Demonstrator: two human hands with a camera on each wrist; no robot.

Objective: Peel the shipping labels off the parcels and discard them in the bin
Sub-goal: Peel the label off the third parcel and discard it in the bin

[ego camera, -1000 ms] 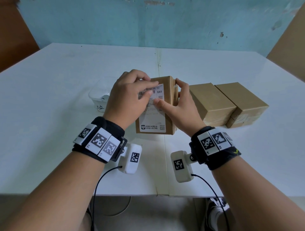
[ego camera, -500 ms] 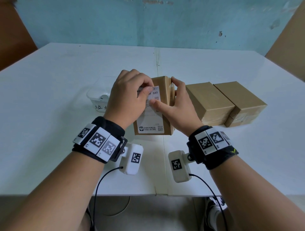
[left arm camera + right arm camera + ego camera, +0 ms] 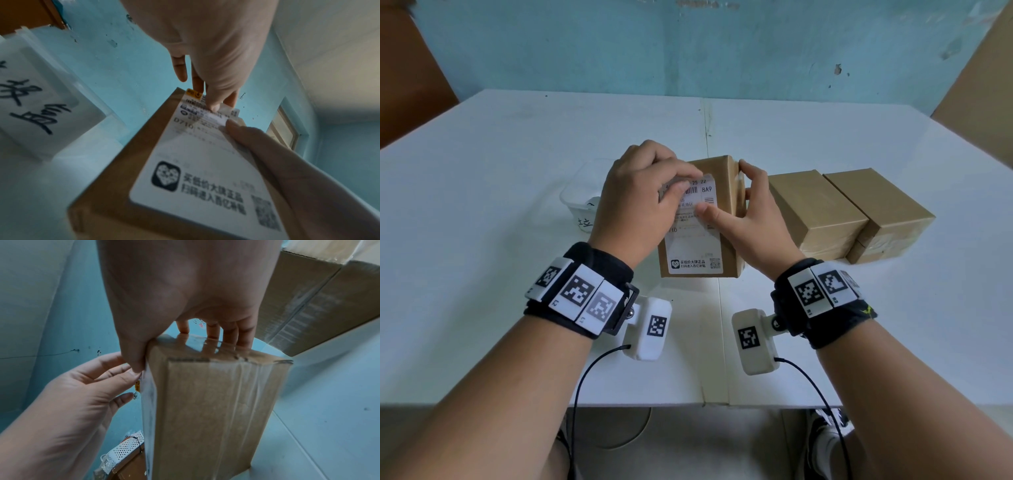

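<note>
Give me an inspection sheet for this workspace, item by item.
Surface: white table, seam down the middle.
Job's things: labelled parcel held tilted; its shipping label mostly stuck on; clear bin at left with paper inside.
Clutter: two plain boxes side by side at right.
Grips: left hand works the label's top edge; right hand holds the parcel, thumb on label.
Cables: black wrist-camera leads hang off the table's front.
Surroundings: blue wall, scuffed.
</note>
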